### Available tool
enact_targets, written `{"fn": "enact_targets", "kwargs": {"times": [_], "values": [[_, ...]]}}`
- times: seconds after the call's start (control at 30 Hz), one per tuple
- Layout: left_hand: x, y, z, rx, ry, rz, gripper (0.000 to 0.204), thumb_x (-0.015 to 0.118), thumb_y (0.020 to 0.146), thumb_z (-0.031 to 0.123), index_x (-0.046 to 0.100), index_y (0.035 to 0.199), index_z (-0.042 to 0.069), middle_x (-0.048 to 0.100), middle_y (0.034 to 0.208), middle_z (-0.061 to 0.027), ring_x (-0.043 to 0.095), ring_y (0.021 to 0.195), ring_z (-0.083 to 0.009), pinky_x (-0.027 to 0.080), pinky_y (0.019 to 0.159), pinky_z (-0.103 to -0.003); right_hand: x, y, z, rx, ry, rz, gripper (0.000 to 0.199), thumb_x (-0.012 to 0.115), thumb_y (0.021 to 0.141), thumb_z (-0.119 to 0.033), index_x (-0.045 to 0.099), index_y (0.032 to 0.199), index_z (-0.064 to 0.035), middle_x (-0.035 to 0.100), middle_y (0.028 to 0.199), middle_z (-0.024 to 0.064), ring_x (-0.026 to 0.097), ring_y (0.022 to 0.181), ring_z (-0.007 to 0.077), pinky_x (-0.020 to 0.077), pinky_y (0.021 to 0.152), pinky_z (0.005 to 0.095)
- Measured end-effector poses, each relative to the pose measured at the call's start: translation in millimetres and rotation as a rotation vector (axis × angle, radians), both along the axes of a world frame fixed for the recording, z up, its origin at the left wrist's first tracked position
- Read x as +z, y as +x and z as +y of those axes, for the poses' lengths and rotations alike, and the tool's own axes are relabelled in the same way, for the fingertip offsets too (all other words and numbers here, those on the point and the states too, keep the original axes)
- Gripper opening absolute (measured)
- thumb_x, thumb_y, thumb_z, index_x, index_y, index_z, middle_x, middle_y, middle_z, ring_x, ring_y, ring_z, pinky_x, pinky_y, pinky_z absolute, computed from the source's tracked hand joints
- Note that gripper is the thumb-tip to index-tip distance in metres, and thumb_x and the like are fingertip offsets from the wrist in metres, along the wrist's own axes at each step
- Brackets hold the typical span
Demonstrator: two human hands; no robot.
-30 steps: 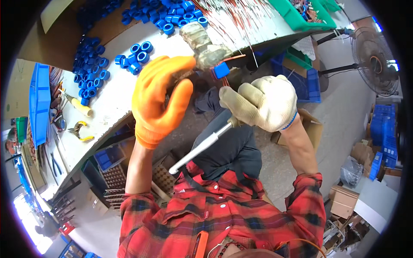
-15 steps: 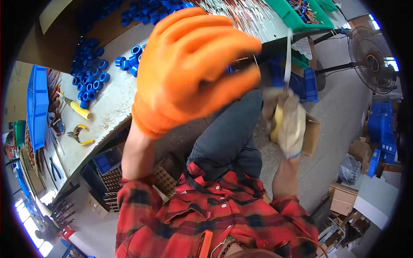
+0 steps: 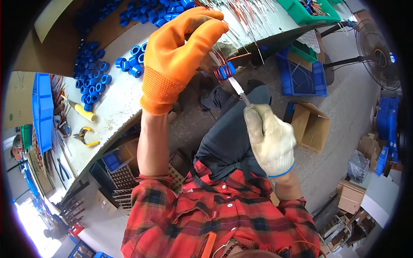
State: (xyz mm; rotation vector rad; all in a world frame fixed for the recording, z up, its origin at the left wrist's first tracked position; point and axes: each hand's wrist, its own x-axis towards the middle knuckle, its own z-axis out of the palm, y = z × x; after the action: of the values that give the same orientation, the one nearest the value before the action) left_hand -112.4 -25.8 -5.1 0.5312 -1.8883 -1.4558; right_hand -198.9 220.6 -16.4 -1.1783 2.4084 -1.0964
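My right hand, in a white knitted glove, is wrapped round the grey end of a slim tool. The tool's white shaft runs up into a blue ring wound with several turns of copper-coloured wire. One loose wire end sticks out to the right. Up and left of the ring is my left hand in an orange glove. Its fingers curl toward the thumb, tips close together; what they hold, if anything, does not show. Thin wires rise from the ring toward that thumb.
Loose blue rings lie on the white bench at left, with a yellow-handled tool and yellow-handled pliers. Wires spread before a green bin. A blue crate, cardboard box and fan stand right.
My right hand has come inward and left; its tool, upright before, now leans up-left into the wound ring. My left hand has moved slightly up and left, away from the ring.
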Motion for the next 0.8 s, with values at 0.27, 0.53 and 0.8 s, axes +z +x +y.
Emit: {"fn": "enact_targets", "kwargs": {"times": [0.27,0.53,0.8], "values": [[-7.2,-22.7,-2.7,-0.056,-0.12,0.117,0.028,0.073,0.11,0.02,0.084,0.119,-0.004,0.082,0.127,-0.0062,0.072,0.115,-0.0162,0.054,0.105,-0.028,12.8,-9.4,24.8,-0.043,0.211,-0.027,0.023,0.074,0.107,-0.026,0.077,0.106,-0.004,0.075,0.074,0.0102,0.07,0.061,0.0335,0.054,0.06,0.0422],[7.0,8.6,15.1,0.02,-0.069,-0.018,0.023,0.063,0.114,0.014,0.082,0.111,0.0,0.08,0.132,-0.0135,0.054,0.155,-0.0336,0.04,0.126,-0.043,-13.3,14.0,-4.5,-0.009,-0.077,0.236,0.035,0.06,0.112,-0.039,0.067,0.098,-0.0084,0.07,0.073,0.0149,0.069,0.057,0.0355,0.0524,0.052,0.0473],[2.8,-1.4,5.1,-0.008,-0.141,0.001,0.027,0.059,0.116,0.015,0.08,0.112,-0.001,0.078,0.137,-0.0137,0.054,0.154,-0.0329,0.039,0.127,-0.043,-6.5,-10.2,-2.0,0.181,0.149,-0.215,0.041,0.055,0.114,-0.045,0.071,0.105,-0.008,0.076,0.083,0.0176,0.072,0.068,0.0473,0.0541,0.063,0.054]]}}
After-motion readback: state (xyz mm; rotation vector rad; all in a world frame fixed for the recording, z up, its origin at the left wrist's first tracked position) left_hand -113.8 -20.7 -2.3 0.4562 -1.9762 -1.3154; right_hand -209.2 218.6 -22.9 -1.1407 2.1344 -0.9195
